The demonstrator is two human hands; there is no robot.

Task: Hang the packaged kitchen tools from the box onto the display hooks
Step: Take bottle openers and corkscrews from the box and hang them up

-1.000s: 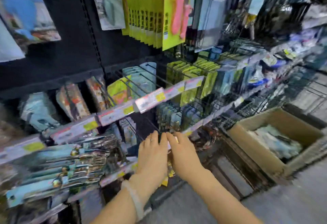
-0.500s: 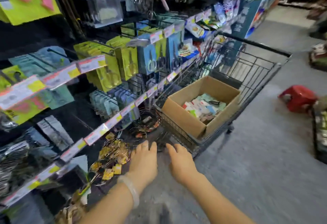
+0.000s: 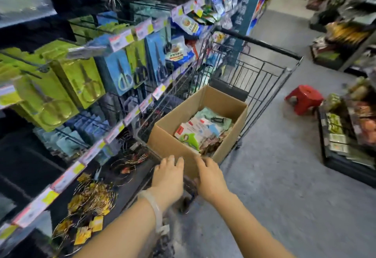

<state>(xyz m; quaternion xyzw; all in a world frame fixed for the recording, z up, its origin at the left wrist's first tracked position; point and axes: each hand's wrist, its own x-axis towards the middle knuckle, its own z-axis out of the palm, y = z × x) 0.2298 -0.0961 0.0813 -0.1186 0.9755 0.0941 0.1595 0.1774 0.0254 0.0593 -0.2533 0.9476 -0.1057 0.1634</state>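
Observation:
A brown cardboard box [image 3: 168, 143] sits in a black wire shopping cart [image 3: 262, 74]. Inside it lie several packaged kitchen tools [image 3: 201, 129], one with a green dolphin-shaped piece. My left hand [image 3: 167, 174] and my right hand [image 3: 210, 178] are stretched side by side just before the box's near edge, fingers straight, holding nothing. On the left, display hooks [image 3: 26, 62] carry green and blue scissors packs [image 3: 85, 82].
Shelf rails with price tags [image 3: 130, 115] run along the left. Wire racks with yellow tags [image 3: 91, 202] lie on the bottom shelf. A red plastic stool [image 3: 304, 99] stands on the grey floor to the right, next to low shelves [image 3: 345, 135] of goods.
My view has swung right from the lower shelf to the cart. Both hands left the shelf and moved toward the near edge of the box, holding nothing.

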